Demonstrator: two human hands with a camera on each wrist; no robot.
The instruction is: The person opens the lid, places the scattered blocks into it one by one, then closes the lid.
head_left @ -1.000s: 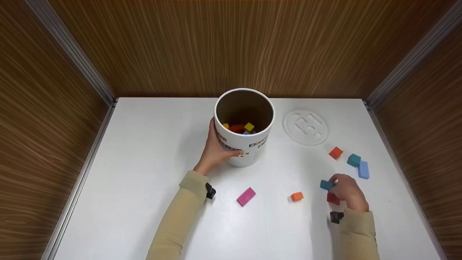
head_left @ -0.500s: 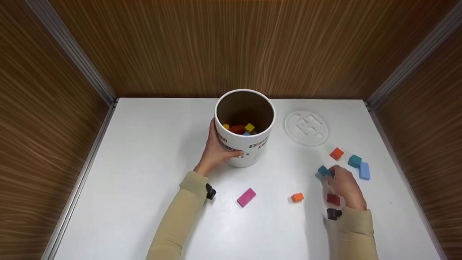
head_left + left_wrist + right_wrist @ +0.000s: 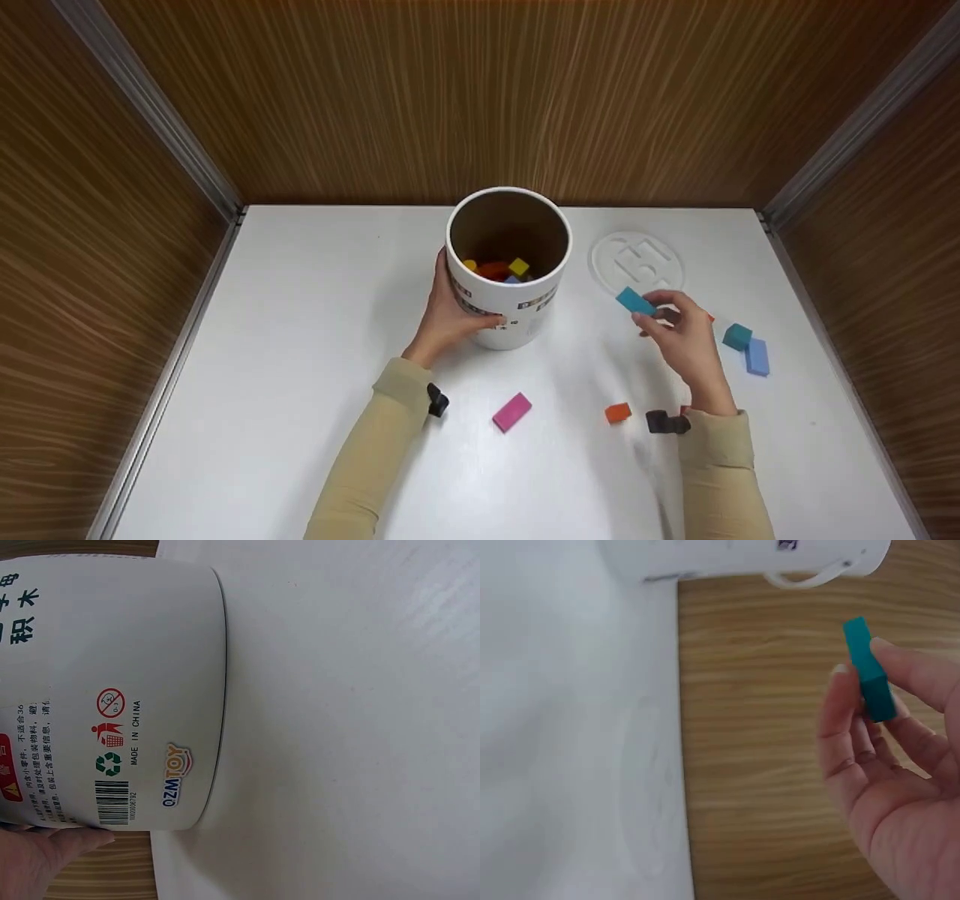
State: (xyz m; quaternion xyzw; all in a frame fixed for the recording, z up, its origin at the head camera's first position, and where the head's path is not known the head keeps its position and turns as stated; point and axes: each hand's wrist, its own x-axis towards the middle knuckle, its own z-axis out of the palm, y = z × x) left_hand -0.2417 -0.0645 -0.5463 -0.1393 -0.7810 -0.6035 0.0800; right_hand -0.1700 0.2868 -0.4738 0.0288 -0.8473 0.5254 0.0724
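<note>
My left hand (image 3: 448,315) grips the left side of a white cylindrical tub (image 3: 517,311), its thumb across the printed front. Inside the tub lie several toy blocks, among them a yellow block (image 3: 519,266). In the left wrist view, fingertips (image 3: 82,838) press the wall of the tub (image 3: 150,630), which bears printed labels. Between thumb and fingers, my right hand (image 3: 682,337) pinches a teal block (image 3: 635,301) above the table, to the right of the tub. The right wrist view shows the same teal block (image 3: 868,667) held by the fingertips.
A round clear lid (image 3: 626,259) lies flat behind the right hand. On the white table (image 3: 300,300) are a pink block (image 3: 512,412), an orange block (image 3: 618,412), a dark teal cube (image 3: 737,337) and a light blue block (image 3: 757,357). Wood-grain walls (image 3: 495,97) enclose the table.
My right hand has lifted the teal block off the table and carried it forward and left toward the tub. The left hand and the tub have stayed in place.
</note>
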